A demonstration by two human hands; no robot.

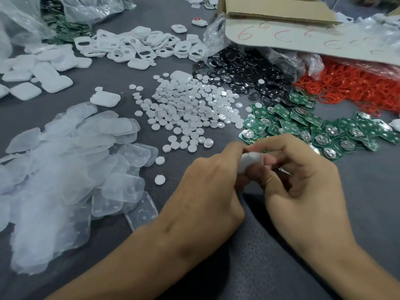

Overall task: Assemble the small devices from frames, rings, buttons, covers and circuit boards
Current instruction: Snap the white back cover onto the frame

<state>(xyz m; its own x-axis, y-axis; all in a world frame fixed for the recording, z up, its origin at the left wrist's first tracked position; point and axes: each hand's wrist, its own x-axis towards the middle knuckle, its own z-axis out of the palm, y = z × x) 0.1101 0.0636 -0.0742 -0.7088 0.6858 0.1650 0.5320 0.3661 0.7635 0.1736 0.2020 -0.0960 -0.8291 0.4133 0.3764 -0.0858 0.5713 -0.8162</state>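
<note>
we hold one white piece (249,164) low and centre over the table (368,202), pinched from both sides: the left hand (207,187) curls its fingers round the near edge, the right hand (303,176) clamps thumb and fingers on the far edge. we judge this two-sided grip is for pressing parts together; what sits inside is hidden. the stock fans out within reach, so each next part is a short pick: buttons (188,109) ahead, covers (65,169) left, boards (313,126) right, rings (357,89) and black discs (249,74) behind, frames (140,44) farther back. counted: one piece in hand, one box (281,11), two stray buttons by the left hand; every pile is too many to count
</note>
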